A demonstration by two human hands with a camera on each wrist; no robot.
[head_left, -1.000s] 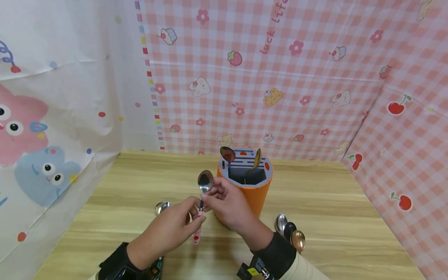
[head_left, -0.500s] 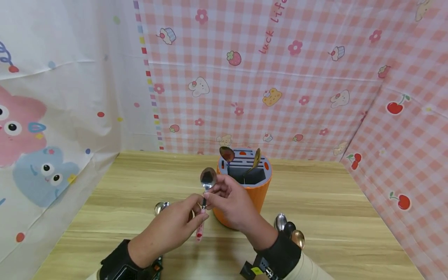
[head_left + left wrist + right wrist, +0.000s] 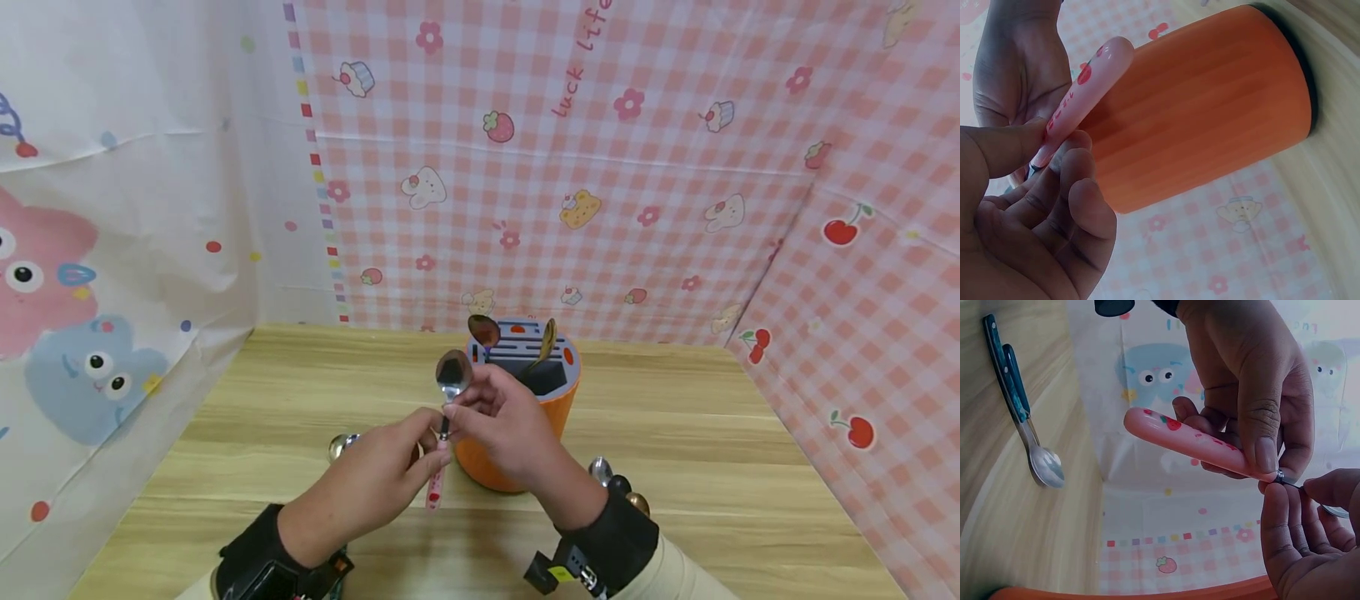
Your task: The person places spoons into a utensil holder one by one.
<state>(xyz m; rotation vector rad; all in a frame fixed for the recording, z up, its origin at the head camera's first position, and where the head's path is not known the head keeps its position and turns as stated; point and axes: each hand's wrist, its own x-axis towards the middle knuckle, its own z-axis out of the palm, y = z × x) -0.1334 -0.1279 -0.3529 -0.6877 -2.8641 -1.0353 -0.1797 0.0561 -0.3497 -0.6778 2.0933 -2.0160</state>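
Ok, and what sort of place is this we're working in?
Probably a staged tabletop booth rather than a real kitchen: a cartoon-printed pink gingham backdrop behind a wood-grain table, which bears an orange slotted utensil holder.

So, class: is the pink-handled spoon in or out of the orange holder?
Out. In the head view, the left hand and right hand pinch the pink-handled spoon in front of the orange holder, outside its opening.

I see a shiny metal spoon (image 3: 453, 375), its pink handle (image 3: 1194, 444) glossy, before the matt orange holder (image 3: 1204, 112) on a wood-grained tabletop (image 3: 712, 450).
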